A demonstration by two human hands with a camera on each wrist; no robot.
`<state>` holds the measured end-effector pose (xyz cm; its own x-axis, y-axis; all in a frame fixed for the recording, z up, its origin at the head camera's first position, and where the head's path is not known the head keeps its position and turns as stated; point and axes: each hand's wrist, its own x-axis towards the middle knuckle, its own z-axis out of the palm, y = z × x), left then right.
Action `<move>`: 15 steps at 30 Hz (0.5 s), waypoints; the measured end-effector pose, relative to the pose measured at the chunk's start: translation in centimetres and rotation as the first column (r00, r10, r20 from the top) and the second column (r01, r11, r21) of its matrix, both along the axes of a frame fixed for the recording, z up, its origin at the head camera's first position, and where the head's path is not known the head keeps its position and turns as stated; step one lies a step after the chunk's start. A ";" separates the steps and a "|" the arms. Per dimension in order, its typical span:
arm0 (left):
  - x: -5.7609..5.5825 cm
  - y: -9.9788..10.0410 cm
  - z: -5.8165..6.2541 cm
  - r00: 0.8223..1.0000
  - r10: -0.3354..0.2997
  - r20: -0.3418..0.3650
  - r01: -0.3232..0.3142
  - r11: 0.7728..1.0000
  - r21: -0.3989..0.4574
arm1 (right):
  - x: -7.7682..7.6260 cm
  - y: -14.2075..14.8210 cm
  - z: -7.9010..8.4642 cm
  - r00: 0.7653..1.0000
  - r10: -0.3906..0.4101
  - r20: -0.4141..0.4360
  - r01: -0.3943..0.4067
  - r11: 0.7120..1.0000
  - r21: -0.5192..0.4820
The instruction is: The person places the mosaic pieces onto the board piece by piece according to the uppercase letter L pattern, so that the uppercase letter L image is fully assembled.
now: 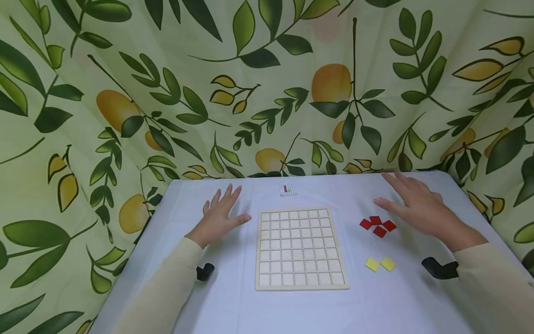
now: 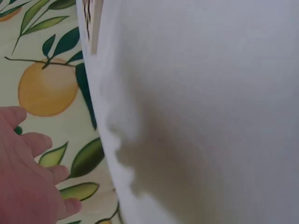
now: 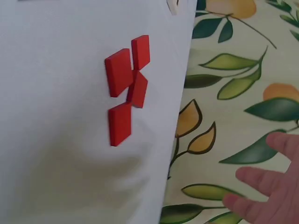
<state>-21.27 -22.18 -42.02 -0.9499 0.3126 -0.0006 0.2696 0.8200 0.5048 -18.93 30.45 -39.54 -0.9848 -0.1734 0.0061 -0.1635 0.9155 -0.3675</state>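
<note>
A pale square board [image 1: 302, 250] divided into a grid of shallow cells lies on the table, its cells bare. To its left hovers my left hand [image 1: 219, 215], fingers spread and holding nothing; the left wrist view also shows that hand [image 2: 28, 172] above its shadow. On the other side, my right hand [image 1: 419, 204] hangs in the air with straight fingers, nothing in its grasp. Just left of it lie several red square tiles [image 1: 379, 231], seen close up as red tiles [image 3: 120, 122] in the right wrist view. Two yellow square tiles [image 1: 372, 264] lie nearer the front.
A small card [image 1: 288, 189] printed with a grid and coloured squares lies behind the board. White cloth covers the table [image 1: 225, 306]. Beyond its edges hangs a leaf-and-fruit patterned curtain [image 1: 167, 130]. Each wrist carries a black mount [image 1: 440, 269].
</note>
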 end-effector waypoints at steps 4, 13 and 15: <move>0.5 0.6 -2.3 0.999 -0.021 0.040 0.017 0.994 0.110 | 0.4 0.8 -1.8 0.999 0.032 0.004 -0.031 0.976 -0.216; 1.9 2.4 -6.1 0.995 -0.084 0.058 0.066 0.961 0.269 | 1.6 2.2 -6.0 1.000 0.004 0.026 0.009 0.870 -0.493; 2.2 2.7 -6.5 0.994 -0.094 0.047 0.079 0.964 0.254 | 1.8 2.4 -7.1 1.000 -0.013 0.022 0.022 0.863 -0.505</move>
